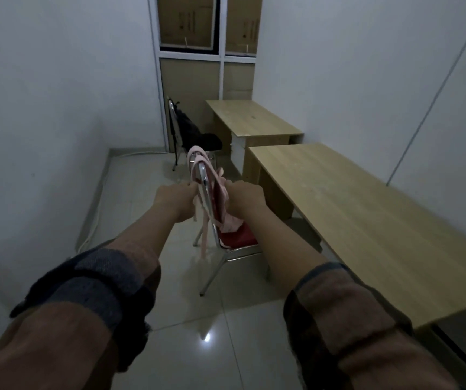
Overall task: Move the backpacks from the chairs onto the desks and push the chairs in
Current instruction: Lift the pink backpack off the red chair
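Two wooden desks are standing in a row along the right wall (367, 80): the near desk (381, 220) and the far desk (251, 119). Two chairs are sitting left of them, the red chair (234, 240) and the black chair (209, 142). Two backpacks are hanging there, one pink backpack (220, 192), one black backpack (188, 128).

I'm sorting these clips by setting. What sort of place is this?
Probably a small study room or office: two plain wooden desks along a bare white wall, and metal-framed chairs with backpacks hanging on them.
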